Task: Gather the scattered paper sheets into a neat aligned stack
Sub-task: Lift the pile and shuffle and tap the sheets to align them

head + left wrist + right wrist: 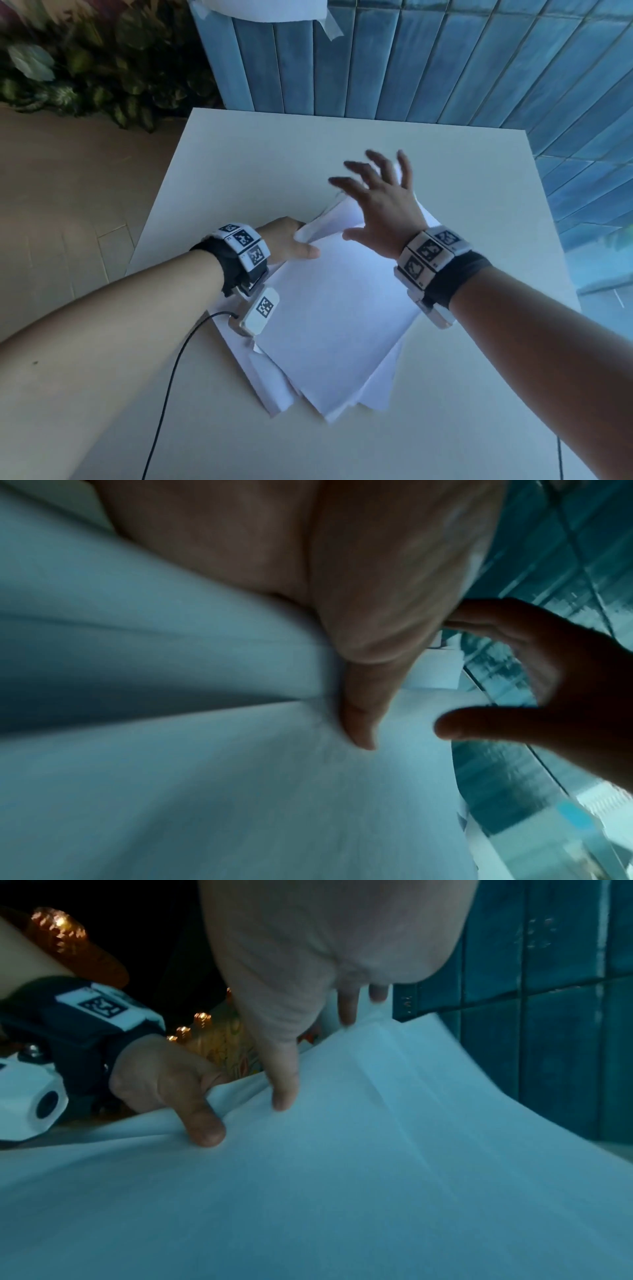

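The paper sheets (337,318) lie in a loose, fanned pile on the white counter (239,161). The left hand (286,241) pinches their left edge, thumb on top. The right hand (380,205) hovers above, fingers spread.

Bare forearms, black wristbands (455,277) — white tagged blocks
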